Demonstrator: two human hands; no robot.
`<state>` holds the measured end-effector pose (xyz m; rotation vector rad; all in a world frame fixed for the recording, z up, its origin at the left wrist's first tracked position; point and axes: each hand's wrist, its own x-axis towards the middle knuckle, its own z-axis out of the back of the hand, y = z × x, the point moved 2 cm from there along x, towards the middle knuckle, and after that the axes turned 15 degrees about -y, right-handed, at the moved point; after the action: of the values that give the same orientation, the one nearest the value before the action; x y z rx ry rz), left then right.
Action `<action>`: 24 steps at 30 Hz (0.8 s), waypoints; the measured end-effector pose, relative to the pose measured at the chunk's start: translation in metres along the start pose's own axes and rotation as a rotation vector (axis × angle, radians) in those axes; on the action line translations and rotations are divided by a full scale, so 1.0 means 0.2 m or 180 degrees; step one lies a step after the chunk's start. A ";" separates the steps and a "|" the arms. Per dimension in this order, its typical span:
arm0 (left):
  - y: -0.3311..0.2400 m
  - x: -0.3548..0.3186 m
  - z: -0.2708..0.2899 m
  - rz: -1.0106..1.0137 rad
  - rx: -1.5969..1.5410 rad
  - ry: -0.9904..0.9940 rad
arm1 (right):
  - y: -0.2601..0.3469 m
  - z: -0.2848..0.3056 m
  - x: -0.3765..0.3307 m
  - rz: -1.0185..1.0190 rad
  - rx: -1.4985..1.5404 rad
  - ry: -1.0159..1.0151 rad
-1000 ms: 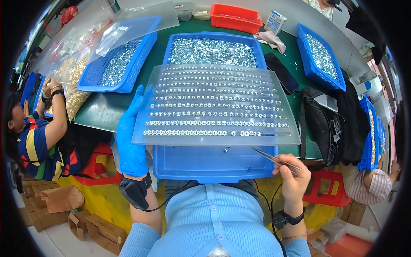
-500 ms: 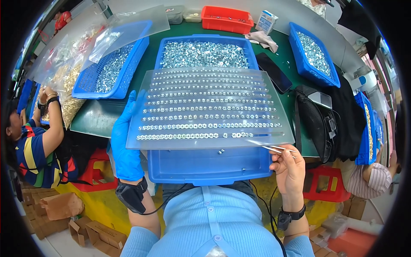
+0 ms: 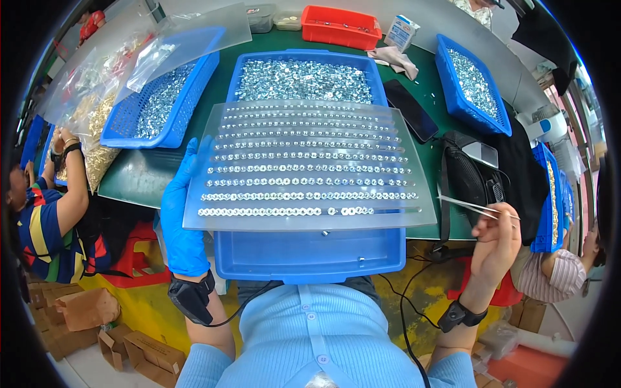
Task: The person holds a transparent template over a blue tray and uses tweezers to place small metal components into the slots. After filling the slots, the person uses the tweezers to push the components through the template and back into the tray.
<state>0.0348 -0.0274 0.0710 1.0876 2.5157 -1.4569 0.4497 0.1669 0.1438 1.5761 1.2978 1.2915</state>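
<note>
My left hand (image 3: 184,226), in a blue glove, grips the left edge of a clear flat plate (image 3: 291,224). Rows of small shiny metal pieces (image 3: 259,212), nut-like in shape, lie across the plate, with gaps in the nearest row. To the right of the plate, my bare right hand (image 3: 497,242) pinches metal tweezers (image 3: 471,205), whose tips point left toward the plate's right edge. No piece can be made out between the tips. Under the plate's near edge sits a blue tray (image 3: 310,265) with a few loose pieces; behind it, another blue tray (image 3: 380,84) is heaped with them.
Blue baskets of metal pieces stand left (image 3: 171,139) and right (image 3: 501,126). A dark phone (image 3: 411,110), a cloth (image 3: 396,59), a red bin (image 3: 341,37) and a black bag (image 3: 462,174) lie around. Another person (image 3: 55,220) works at the left beside a bag of brass-coloured parts (image 3: 100,139).
My right hand has swung away to the right with the tweezers, off the plate's near right corner. The plate has shifted slightly left and one gap in its nearest row looks different.
</note>
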 end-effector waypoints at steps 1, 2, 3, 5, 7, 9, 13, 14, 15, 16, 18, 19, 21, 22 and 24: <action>0.01 0.01 0.00 0.0013 0.0007 0.0014 | -0.01 -0.03 -0.01 0.0004 -0.0007 -0.0019; 0.01 0.01 0.00 0.0043 -0.0023 0.0035 | -0.02 -0.07 -0.02 -0.0058 -0.0228 0.0131; 0.01 0.02 0.01 0.0061 -0.0055 0.0037 | -0.04 -0.11 -0.04 -0.0131 -0.0440 0.0300; 0.02 0.02 0.01 0.0082 -0.0084 0.0032 | -0.06 -0.14 -0.04 -0.0212 -0.0653 0.0471; 0.01 0.02 0.00 0.0074 -0.0011 -0.0044 | -0.06 -0.16 -0.04 -0.0308 -0.0833 0.0593; 0.01 0.02 0.01 0.0074 0.0026 -0.0084 | -0.06 -0.19 -0.04 -0.0359 -0.0927 0.0655; 0.02 0.04 0.03 0.0180 -0.0209 -0.0013 | -0.08 -0.31 -0.06 -0.0762 -0.1274 0.0828; 0.02 0.04 0.02 0.0204 -0.0241 -0.0011 | -0.08 -0.34 -0.07 -0.0866 -0.1277 0.0865; 0.02 0.04 0.01 0.0226 -0.0272 -0.0009 | -0.08 -0.36 -0.08 -0.0969 -0.1279 0.0903; 0.02 0.03 0.01 0.0242 -0.0306 -0.0013 | -0.08 -0.37 -0.08 -0.1072 -0.1278 0.0949; 0.01 0.03 0.01 0.0233 -0.0262 -0.0018 | -0.08 -0.39 -0.09 -0.1163 -0.1255 0.0945; 0.01 0.03 0.02 0.0222 -0.0213 -0.0020 | -0.08 -0.40 -0.09 -0.1256 -0.1226 0.0937; 0.01 0.03 0.02 0.0217 -0.0164 -0.0018 | -0.07 -0.41 -0.09 -0.1346 -0.1201 0.0923; 0.02 0.03 0.01 0.0248 -0.0271 0.0032 | -0.08 -0.42 -0.10 -0.1431 -0.1163 0.0957; 0.02 0.03 0.01 0.0311 -0.0486 0.0130 | -0.08 -0.43 -0.10 -0.1602 -0.1086 0.1027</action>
<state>0.0328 -0.0245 0.0650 1.2063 2.5125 -1.2091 0.3619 0.1445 0.1453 0.7607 1.4535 1.3744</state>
